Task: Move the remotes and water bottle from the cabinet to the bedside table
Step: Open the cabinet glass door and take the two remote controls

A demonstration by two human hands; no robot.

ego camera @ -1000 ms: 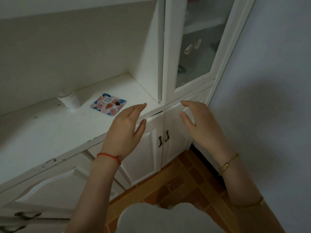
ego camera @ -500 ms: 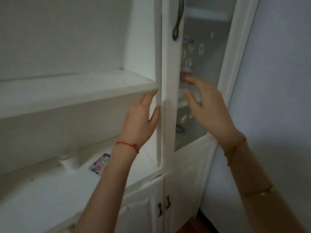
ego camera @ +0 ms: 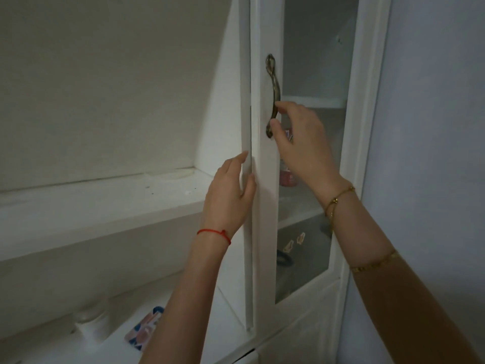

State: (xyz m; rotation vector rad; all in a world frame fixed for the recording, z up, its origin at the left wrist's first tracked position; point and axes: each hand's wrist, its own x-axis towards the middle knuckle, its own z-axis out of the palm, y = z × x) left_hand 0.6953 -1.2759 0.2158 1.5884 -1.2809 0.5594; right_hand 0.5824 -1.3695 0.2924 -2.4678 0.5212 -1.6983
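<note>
A white cabinet has a tall glass door [ego camera: 266, 206] with a curved brass handle [ego camera: 274, 85]. My right hand [ego camera: 301, 143] is at the handle's lower half, with thumb and fingertips closed around it. The fingers of my left hand [ego camera: 228, 195] lie spread and flat against the door's left edge, holding nothing. Behind the glass, on an inner shelf, stands a pink object [ego camera: 287, 178], partly hidden by my right hand; I cannot tell what it is. No remotes show.
Left of the door is an open white shelf [ego camera: 105, 203]. On the counter below stand a small white jar [ego camera: 91, 327] and a patterned coaster [ego camera: 143, 332]. A dark item [ego camera: 284, 260] and small stickers show through the lower glass. A pale wall [ego camera: 433, 127] stands close on the right.
The view has tilted up from the counter and floor to the upper cabinet. Both hands rose; my right hand went from in front of the glass to the brass handle, my left stayed by the door's edge.
</note>
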